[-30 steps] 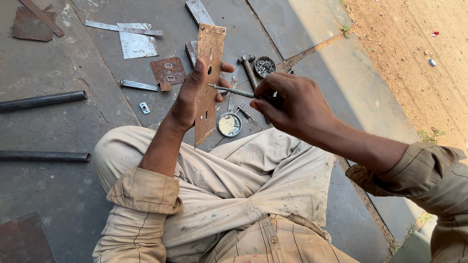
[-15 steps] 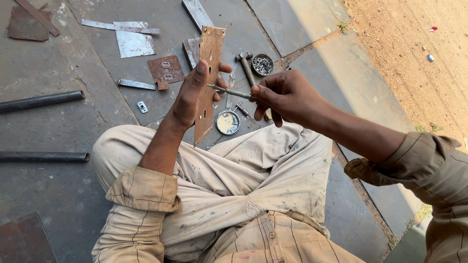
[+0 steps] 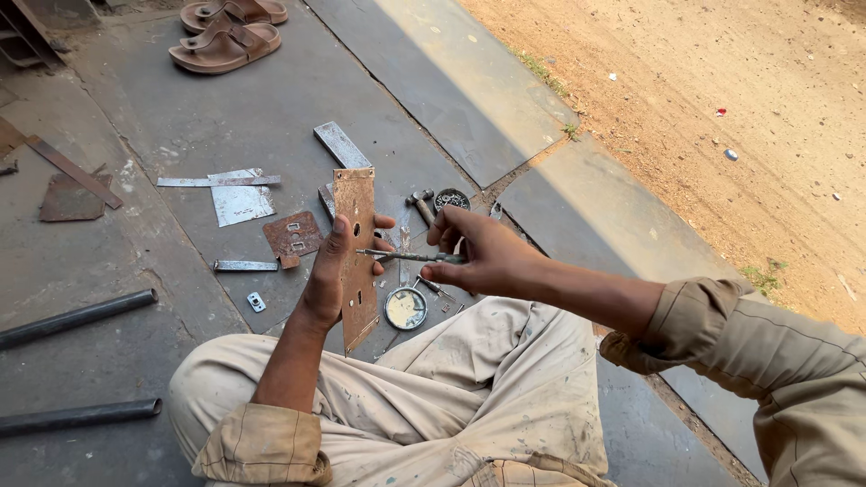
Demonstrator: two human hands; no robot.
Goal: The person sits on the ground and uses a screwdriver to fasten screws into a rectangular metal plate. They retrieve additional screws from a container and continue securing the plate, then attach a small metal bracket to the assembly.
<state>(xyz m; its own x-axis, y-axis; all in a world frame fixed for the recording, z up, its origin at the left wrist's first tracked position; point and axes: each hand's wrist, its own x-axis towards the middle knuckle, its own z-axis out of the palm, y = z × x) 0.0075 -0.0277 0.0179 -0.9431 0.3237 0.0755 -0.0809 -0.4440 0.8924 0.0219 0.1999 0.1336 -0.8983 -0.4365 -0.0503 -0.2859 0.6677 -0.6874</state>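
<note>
**Rod tip held at a hole in the rusty plate**

Where the person sits cross-legged on the stone floor (image 3: 225,108), pale trousers nearest the camera, the two hands work just above the knees. The left hand (image 3: 327,275) is closed around the long edge of a rusty metal plate (image 3: 358,243), holding it upright and slightly tilted, thumb on the near side and fingertips showing past its right edge. The right hand (image 3: 483,257) pinches a thin metal rod (image 3: 406,256) and holds it level, its tip at the plate's face beside a small hole; whether the tip has entered the hole cannot be told.

Judging from this, the step in hand is working the rod at that hole: aligning, clearing or marking it. The next move would call for a steady plate and a fine, straight push or turn of the rod, since a slip would skid the tip across the rust.

Just beyond the knees, on the floor, lies a small round tin (image 3: 405,307) with a pale inside. Further left are a small white fitting (image 3: 257,301), a short metal strip (image 3: 245,265) and a rusty square plate with cut-outs (image 3: 292,238). Two dark pipes (image 3: 77,317) lie at the left edge. Farther off are a hammer (image 3: 422,206), a dark round dish (image 3: 451,198), shiny sheet offcuts (image 3: 240,197) and, farthest, a pair of brown sandals (image 3: 225,34). Sandy ground (image 3: 722,90) spreads to the right.
</note>
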